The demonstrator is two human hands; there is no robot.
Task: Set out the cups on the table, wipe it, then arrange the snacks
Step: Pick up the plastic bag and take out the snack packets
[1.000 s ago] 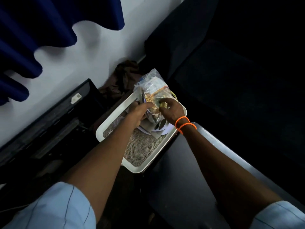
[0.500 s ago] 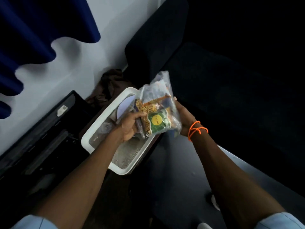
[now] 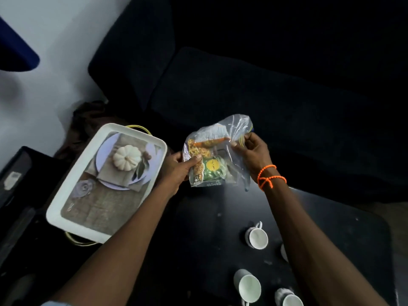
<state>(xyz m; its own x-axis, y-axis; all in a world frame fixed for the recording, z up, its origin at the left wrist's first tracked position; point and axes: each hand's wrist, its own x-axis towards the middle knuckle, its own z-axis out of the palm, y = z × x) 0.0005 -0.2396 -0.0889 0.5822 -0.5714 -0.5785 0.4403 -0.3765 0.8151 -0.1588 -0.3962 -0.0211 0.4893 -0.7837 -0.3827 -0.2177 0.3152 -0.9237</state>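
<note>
A clear plastic bag of snack packets (image 3: pixel 212 161), with yellow noodle-like snacks and a green packet inside, hangs above the far edge of the black table (image 3: pixel 209 235). My left hand (image 3: pixel 178 168) grips its lower left side. My right hand (image 3: pixel 249 151) pinches its upper right edge and wears an orange thread at the wrist. Several white cups stand on the table, among them one (image 3: pixel 257 237) by my right forearm and others (image 3: pixel 248 288) (image 3: pixel 289 298) near the bottom edge. One more cup is partly hidden by my right arm.
A white tray (image 3: pixel 66 195) with a printed pumpkin picture sits left of the table, on yellow wire handles. A dark sofa (image 3: pixel 242 85) fills the back. Brown cloth (image 3: pixel 88 115) lies by the white wall, and a black box (image 3: pixel 19 173) stands at the far left.
Both hands lifted the snack bag out of the tray and carried it right, over the table. The view swung right, bringing the cups into sight.
</note>
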